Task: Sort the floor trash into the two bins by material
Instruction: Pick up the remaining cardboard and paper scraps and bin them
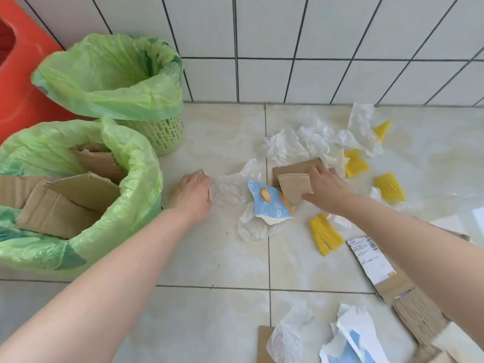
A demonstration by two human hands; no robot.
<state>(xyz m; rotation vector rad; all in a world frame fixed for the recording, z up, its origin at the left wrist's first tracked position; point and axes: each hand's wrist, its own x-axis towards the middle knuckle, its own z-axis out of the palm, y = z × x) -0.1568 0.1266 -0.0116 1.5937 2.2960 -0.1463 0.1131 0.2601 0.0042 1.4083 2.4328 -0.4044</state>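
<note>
Two bins lined with green bags stand at the left. The near bin [136, 184] holds several cardboard pieces; inside the far bin [157, 74] I see only the bag. My left hand [192, 193] grips a small cardboard scrap [201, 172] on the floor beside a clear plastic sheet [230, 189]. My right hand [327, 191] pinches a brown cardboard piece [294, 188] that lies over another cardboard piece [293, 167]. A torn blue and white wrapper [269, 205] lies between my hands.
Crumpled clear plastic [301, 142] and several yellow corrugated pieces [326, 234] are scattered to the right. A flattened cardboard box with a shipping label [372, 260] lies at the lower right, beside torn plastic and paper [351, 336]. A tiled wall backs the floor; a red object [15, 74] stands at far left.
</note>
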